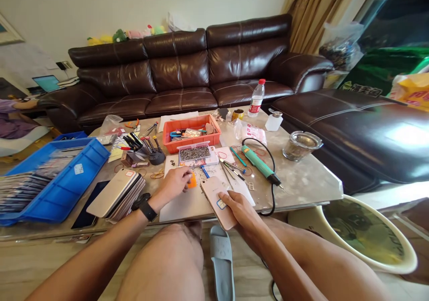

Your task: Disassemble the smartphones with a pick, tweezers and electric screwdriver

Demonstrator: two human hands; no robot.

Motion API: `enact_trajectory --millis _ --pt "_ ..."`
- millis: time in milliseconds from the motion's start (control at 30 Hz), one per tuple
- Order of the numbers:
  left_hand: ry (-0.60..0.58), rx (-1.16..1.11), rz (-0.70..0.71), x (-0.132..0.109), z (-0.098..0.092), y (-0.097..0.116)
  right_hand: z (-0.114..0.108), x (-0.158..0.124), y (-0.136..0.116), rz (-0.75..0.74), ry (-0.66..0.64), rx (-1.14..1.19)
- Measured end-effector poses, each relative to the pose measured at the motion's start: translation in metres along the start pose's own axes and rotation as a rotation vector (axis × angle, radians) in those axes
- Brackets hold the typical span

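Note:
My right hand (pixel 239 207) is closed on a gold phone (pixel 212 193), its back facing up with a small label on it, at the table's front edge. My left hand (pixel 177 182), below a wrist with a black watch, hovers or rests over the white mat (pixel 172 208) beside an orange piece (pixel 192 180). Its fingers are curled together, and what they may hold is too small to make out. Just beyond the hands are a clear box of tiny screws (pixel 195 152), a blue-handled tool (pixel 204 171) and several tweezers (pixel 231 169).
Left on the table (pixel 311 180) stand a phone stack (pixel 114 194) and a blue bin (pixel 67 180). An orange tray (pixel 167 144) lies behind the screw box. To the right are a green corded tool (pixel 258 162), a glass jar (pixel 301 145) and a bottle (pixel 256 99). A person sits far left.

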State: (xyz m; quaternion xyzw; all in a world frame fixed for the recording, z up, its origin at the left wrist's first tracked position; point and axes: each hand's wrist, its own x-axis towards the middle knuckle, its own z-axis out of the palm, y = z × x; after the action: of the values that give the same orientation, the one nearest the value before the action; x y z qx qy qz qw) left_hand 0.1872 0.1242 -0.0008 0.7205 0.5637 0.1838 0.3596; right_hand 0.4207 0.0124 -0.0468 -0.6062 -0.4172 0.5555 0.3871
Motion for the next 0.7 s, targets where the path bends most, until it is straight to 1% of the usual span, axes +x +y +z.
enact_trajectory --millis 100,267,367,500,700 --pt "-0.139 -0.1 -0.05 -0.0023 0.0044 0.0076 0.0009 0.002 0.001 -0.014 -0.018 -0.031" --pt "-0.23 -0.181 -0.101 -0.0013 0.0049 0.0097 0.0017 0.0023 0.003 -0.036 -0.038 -0.082" --pt "-0.248 -0.212 -0.104 -0.0014 0.0048 0.0091 0.0021 0.0016 0.0023 -0.043 -0.046 -0.11" --pt "-0.232 -0.239 -0.103 -0.0004 0.0039 0.0078 0.002 0.0005 -0.0013 -0.048 -0.059 -0.149" --pt "-0.251 -0.288 -0.075 0.0017 -0.0007 0.0064 0.001 -0.0001 -0.0042 -0.062 -0.068 -0.189"
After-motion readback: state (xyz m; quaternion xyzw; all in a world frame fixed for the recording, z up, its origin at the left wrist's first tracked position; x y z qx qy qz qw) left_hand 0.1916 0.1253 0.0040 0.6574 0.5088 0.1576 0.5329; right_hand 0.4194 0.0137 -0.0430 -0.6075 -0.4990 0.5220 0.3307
